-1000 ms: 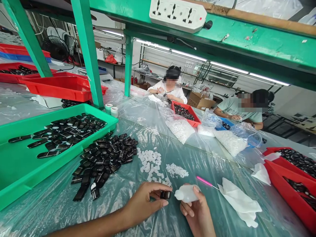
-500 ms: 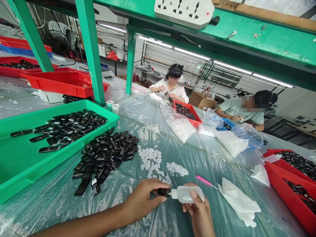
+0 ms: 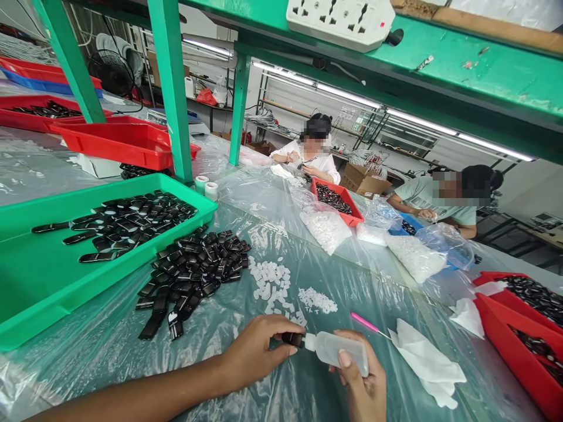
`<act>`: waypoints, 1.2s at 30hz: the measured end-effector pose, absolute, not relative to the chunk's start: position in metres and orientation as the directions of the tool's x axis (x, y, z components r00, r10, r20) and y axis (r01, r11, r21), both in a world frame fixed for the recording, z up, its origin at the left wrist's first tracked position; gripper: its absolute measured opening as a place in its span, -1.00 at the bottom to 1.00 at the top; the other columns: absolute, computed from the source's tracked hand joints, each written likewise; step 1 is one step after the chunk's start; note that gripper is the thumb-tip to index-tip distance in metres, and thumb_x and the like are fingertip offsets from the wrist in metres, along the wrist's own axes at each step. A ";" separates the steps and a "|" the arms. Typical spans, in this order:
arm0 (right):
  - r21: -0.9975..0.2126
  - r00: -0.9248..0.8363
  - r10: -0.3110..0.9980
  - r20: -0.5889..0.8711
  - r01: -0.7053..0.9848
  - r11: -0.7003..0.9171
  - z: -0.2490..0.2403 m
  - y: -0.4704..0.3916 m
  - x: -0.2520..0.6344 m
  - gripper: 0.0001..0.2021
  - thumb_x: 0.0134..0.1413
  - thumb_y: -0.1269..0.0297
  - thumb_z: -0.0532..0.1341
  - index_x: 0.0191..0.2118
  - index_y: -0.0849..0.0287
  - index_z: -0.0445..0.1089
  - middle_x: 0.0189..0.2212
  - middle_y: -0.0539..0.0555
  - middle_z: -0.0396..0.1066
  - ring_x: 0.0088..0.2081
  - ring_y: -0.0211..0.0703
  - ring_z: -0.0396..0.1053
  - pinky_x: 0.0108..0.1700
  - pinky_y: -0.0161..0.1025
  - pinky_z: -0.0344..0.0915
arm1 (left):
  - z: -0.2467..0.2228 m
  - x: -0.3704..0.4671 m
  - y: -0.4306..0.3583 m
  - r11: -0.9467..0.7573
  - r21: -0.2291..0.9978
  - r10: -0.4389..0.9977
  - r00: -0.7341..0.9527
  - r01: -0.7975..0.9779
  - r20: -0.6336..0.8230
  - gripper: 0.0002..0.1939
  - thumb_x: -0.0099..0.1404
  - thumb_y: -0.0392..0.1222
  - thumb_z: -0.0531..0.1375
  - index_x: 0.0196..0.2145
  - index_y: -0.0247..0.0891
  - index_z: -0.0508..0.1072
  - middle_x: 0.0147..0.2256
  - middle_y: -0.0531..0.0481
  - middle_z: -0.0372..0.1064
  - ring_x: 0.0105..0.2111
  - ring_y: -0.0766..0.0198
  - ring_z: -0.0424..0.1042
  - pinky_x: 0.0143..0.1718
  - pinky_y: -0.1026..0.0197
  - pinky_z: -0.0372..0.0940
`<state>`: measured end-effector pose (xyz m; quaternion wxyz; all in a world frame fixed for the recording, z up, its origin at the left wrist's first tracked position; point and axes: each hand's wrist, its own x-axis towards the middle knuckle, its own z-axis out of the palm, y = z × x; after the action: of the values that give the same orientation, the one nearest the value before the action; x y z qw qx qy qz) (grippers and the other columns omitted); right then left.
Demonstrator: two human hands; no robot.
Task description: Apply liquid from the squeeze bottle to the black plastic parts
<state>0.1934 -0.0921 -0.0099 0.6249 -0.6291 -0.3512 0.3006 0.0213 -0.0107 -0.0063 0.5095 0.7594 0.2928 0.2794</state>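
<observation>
My left hand (image 3: 259, 351) pinches a small black plastic piece (image 3: 292, 339) between thumb and fingers. In my right hand (image 3: 363, 375) is a translucent squeeze bottle (image 3: 336, 350), tilted so that its nozzle meets the black piece's right end; whether any liquid comes out is too small to tell. Behind the hands lie a pile of white oval pieces (image 3: 270, 281) and a smaller heap of tiny white bits (image 3: 316, 300). A mound of similar black pieces (image 3: 197, 264) spreads to the left. Right of the bottle rests a pink-handled tool (image 3: 364, 321) with a thin metal tip.
A green tray (image 3: 44, 299) with black pieces stands at left, and red trays (image 3: 505, 334) at right. White tissue (image 3: 426, 363) lies near my right hand. Bags of white parts (image 3: 328, 231) sit farther back. A green shelf frame (image 3: 169, 88) rises ahead; two people work across the table.
The bottle has tilted, its base now lower to the right, and my right hand has shifted slightly right with it. The left hand still holds the black piece. The whole view has shifted a little.
</observation>
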 end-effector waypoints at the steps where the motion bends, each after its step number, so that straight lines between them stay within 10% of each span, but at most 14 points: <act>1: -0.998 0.576 0.816 0.033 0.056 0.001 -0.010 -0.093 0.193 -0.63 -0.18 -0.04 0.28 -0.33 0.15 0.37 -0.53 -0.02 0.29 -0.57 -0.29 0.20 -0.55 -0.37 0.19 | -0.006 0.021 -0.011 -0.303 0.939 0.727 0.677 0.164 0.117 -0.70 0.18 -0.30 0.17 -0.12 -0.07 0.48 -0.26 0.04 0.45 -0.28 0.24 0.38 -0.30 0.34 0.23; 36: -0.974 0.536 0.831 0.145 0.223 0.027 -0.009 -0.099 0.191 -0.64 -0.21 -0.06 0.28 -0.39 0.14 0.37 -0.51 0.04 0.29 -0.54 -0.18 0.22 -0.55 -0.32 0.12 | -0.005 0.020 -0.011 -0.392 0.872 0.739 0.665 0.293 0.109 -0.89 0.18 -0.21 0.17 -0.30 -0.19 0.45 -0.37 0.04 0.42 -0.43 0.29 0.34 -0.48 0.37 0.12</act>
<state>0.1912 -0.0992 -0.0087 0.5899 -0.6482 -0.4067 0.2579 0.0202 -0.0105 -0.0052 0.4461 0.7960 0.3240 0.2498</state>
